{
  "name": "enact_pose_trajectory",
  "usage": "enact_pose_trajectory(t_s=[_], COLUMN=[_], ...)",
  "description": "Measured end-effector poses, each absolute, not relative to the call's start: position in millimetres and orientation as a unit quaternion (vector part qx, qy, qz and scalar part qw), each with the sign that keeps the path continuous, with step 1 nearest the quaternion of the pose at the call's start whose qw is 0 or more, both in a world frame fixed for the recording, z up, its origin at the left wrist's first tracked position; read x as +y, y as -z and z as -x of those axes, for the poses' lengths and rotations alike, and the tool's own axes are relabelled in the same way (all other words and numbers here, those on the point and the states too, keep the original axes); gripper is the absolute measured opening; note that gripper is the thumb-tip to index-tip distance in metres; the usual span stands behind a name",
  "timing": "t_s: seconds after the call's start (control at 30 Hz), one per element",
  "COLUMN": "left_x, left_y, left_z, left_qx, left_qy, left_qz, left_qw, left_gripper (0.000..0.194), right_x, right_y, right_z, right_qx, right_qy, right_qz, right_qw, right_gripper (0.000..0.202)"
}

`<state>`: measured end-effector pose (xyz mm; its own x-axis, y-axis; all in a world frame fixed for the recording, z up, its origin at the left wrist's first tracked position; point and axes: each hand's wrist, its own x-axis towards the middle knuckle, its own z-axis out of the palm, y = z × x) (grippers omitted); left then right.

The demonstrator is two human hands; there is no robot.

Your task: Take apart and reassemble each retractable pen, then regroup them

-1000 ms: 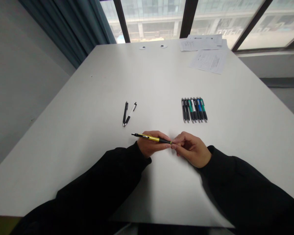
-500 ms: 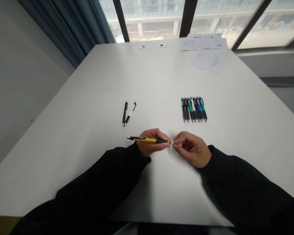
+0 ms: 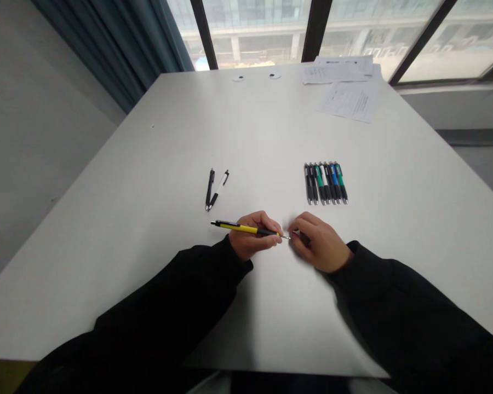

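Daylight pours through the window [image 3: 258,33] past the dark curtain [image 3: 119,49], and across the white table [image 3: 263,137] all eyes go to the near middle! Yellow pen [image 3: 246,229] lies in the left hand [image 3: 252,247], fingers [image 3: 267,220] wrapped about its dark grip, clicker end out to the left, thin metal tip [image 3: 286,237] poking out to the right. And the right hand [image 3: 322,245]? Fingers bent, thumb and forefinger drawn in close, right beside that tip; whether they pinch some small part, I can't tell from up here.

Delicate stuff, this! Best play, I'd say: hold the barrel steady and level with the left, work the tip end in line with the pen, go gently so the slim metal doesn't bend, and keep any loose piece low over the table.

Beyond the hands, a black pen [image 3: 210,189] and white pen [image 3: 219,190] lie to the left, a neat row of pens [image 3: 324,186] to the right, and papers [image 3: 349,101] back by the glass.
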<state>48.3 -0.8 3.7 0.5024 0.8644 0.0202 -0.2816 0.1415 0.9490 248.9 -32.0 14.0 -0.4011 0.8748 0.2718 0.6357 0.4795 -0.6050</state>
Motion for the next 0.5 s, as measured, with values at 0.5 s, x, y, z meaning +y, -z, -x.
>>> enact_pose_trajectory(t_s=[0.5], left_x=[2], left_y=[-1], left_z=[-46], left_qx=[0.264], left_qy=[-0.411], left_qz=[-0.518], left_qw=[0.702], left_gripper=[0.025], right_x=[-42], right_y=[-20], right_z=[-250], right_qx=[-0.783], right_qy=[-0.252], right_qz=[0.416], right_qw=[0.387], right_gripper=[0.016])
